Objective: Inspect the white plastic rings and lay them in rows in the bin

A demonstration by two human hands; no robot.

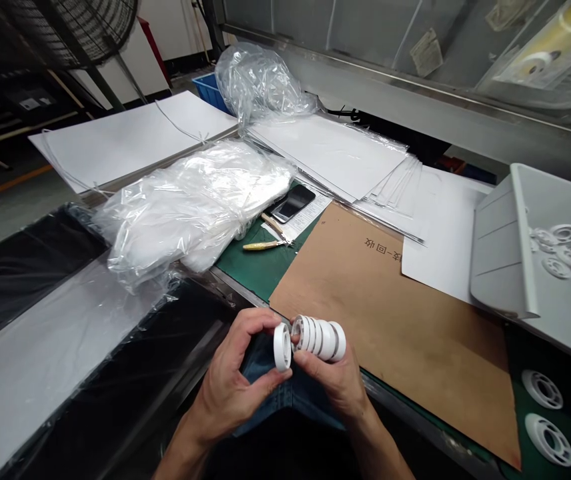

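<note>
My left hand (235,380) pinches a single white plastic ring (281,347) between thumb and fingers, held upright. Right beside it my right hand (338,383) grips a short stack of several white rings (321,338) lying sideways in a row. The single ring sits just left of the stack's end, nearly touching it. Both hands are low in the view, over my lap and the table's near edge.
A brown cardboard sheet (395,313) lies on the green mat (258,267). A grey tray (515,253) at the right holds more white rings; two rings (545,410) lie below it. Clear plastic bags (190,207), white sheets (335,153), a phone (293,203) and a knife (265,245) lie behind.
</note>
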